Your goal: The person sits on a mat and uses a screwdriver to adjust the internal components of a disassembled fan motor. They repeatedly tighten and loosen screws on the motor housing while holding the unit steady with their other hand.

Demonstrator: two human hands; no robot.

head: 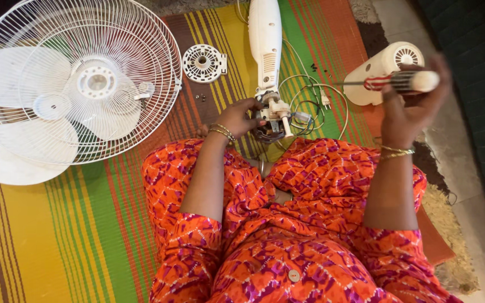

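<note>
White plastic fan motor (273,115) under left hand (237,119); right hand (408,109) grips ribbed screwdriver (397,82).

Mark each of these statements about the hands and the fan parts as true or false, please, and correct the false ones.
1. The right hand holds a screwdriver raised above the mat. True.
2. The left hand rests on the fan guard. False: it grips the bare fan motor at the end of the white stand.
3. The fan guard with its blades lies to the person's left on the striped mat. True.
4. The white motor cover is still fitted over the motor. False: it lies apart, near the right hand.
5. Both wrists are bare. False: each wears gold bangles.
</note>
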